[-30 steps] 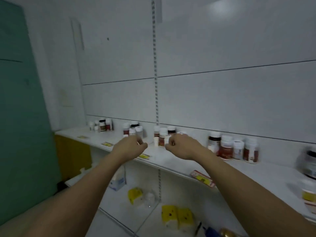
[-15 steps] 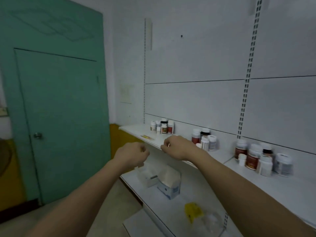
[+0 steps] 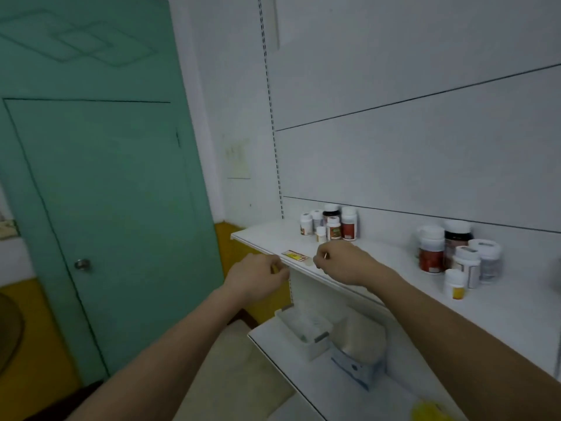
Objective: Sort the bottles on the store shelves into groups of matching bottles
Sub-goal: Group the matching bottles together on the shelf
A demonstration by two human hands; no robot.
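Note:
Several pill bottles with white caps and red-brown labels stand in a cluster at the back left of the white upper shelf. A second cluster stands further right, with a small yellow-labelled bottle in front of it. My left hand hovers just off the shelf's front edge, fingers curled round a small item that shows only a yellow sliver. My right hand is over the shelf's front part, pinching a small item that is mostly hidden; both look like small bottles.
A yellow and red price tag lies at the shelf edge between my hands. The lower shelf carries a clear tray, a blue and white box and something yellow. A green door fills the left.
My view and both hands have swung left along the shelf, from the middle bottle groups to the left end near the door. Both hands stayed curled throughout.

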